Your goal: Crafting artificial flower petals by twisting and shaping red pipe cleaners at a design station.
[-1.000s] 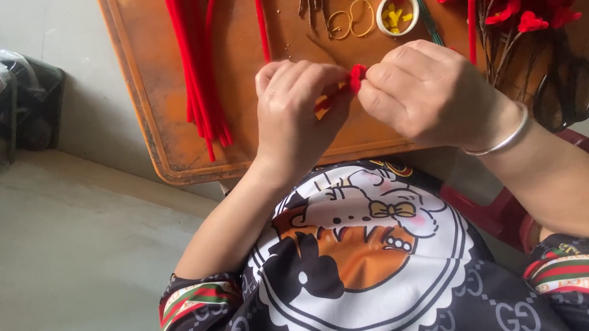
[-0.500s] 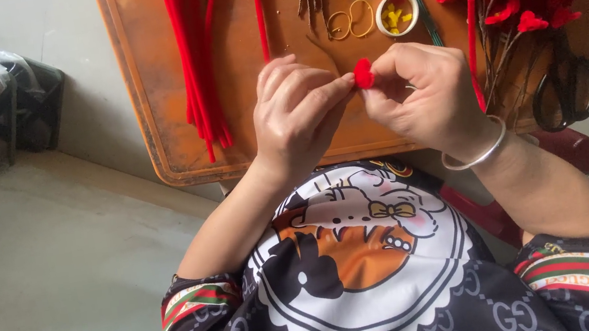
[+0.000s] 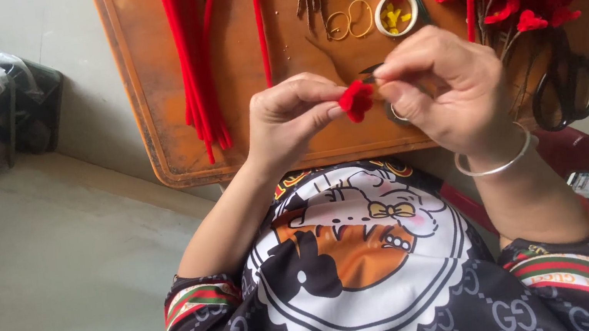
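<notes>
While the left hand pinches a small red flower between thumb and forefinger at the centre of the frame, the right hand, fingers closed, grips its other side over the near edge of the orange table. A loose pinch could likely let the flower slip off that edge into the lap. Open tabletop lies just above the hands, between the red stems at upper left and the scissors at right.

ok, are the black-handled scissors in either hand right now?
No, the black-handled scissors lie on the wooden table beside the right hand, which pinches the small red fuzzy flower with the left hand.
</notes>
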